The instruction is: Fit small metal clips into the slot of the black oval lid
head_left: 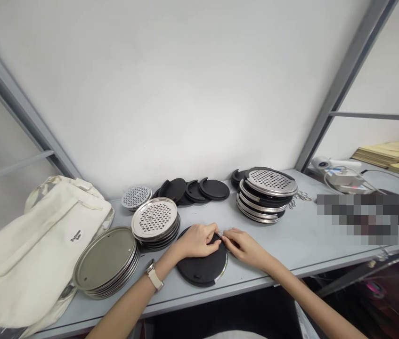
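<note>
Bare forearms (305,301) enter from the bottom edge. At lower centre, the left hand (197,241) lies curled on a matte black disc (201,269), its grip unclear; the right hand (243,245) pinches a small metal piece (219,234) at the rim. Perforated silvery plates (155,219) and smooth olive plates (107,259) stand left on the grey tabletop (273,252), before a plain white wall (199,94).

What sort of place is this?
Probably a small workshop or assembly area, though it could be a stockroom: a plain grey worktable, stacks of like parts such as the olive-green plates, and a black disc under the left hand.
</note>
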Demonstrator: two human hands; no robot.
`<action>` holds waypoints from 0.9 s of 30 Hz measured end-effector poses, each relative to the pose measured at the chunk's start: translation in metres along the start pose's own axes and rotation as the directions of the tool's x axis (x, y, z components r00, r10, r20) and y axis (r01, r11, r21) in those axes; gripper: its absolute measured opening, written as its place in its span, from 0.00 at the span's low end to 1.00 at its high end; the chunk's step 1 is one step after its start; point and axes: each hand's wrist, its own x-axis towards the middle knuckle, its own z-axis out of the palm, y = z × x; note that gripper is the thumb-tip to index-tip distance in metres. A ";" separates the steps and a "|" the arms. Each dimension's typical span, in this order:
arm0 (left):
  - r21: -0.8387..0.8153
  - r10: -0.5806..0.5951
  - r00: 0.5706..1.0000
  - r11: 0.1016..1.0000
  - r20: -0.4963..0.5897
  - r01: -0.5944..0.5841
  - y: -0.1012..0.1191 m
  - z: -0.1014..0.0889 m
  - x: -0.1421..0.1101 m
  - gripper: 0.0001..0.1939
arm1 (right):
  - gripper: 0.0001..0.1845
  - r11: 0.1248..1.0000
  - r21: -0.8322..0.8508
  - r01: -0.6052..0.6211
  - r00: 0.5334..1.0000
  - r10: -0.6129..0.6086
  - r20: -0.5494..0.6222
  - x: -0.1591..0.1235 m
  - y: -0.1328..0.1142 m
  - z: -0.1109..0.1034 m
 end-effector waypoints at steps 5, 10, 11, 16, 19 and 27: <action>-0.002 -0.009 1.000 1.000 0.021 0.009 0.001 0.000 0.000 0.06 | 0.17 1.000 0.009 -0.005 1.000 0.005 0.002 0.000 -0.002 -0.001; 0.002 -0.005 1.000 1.000 0.031 0.005 0.002 -0.001 0.001 0.06 | 0.16 0.999 0.026 -0.019 1.000 0.019 0.005 0.001 -0.006 -0.003; 0.006 -0.008 0.999 1.000 0.036 0.008 0.002 -0.001 0.001 0.06 | 0.16 0.999 0.029 -0.022 1.000 0.022 0.004 0.001 -0.007 -0.004; 0.008 -0.012 0.999 1.000 0.044 0.012 0.002 0.000 0.001 0.06 | 0.16 0.999 0.031 -0.026 1.000 0.026 -0.002 0.001 -0.007 -0.004; 0.000 0.008 0.999 1.000 0.032 -0.008 0.001 0.000 0.001 0.06 | 0.16 0.999 0.030 -0.026 1.000 0.027 -0.009 0.001 -0.005 -0.003; 0.037 0.050 0.999 0.998 0.018 -0.051 -0.002 -0.001 0.001 0.06 | 0.16 0.990 0.102 -0.098 0.993 0.104 -0.057 0.000 -0.001 -0.002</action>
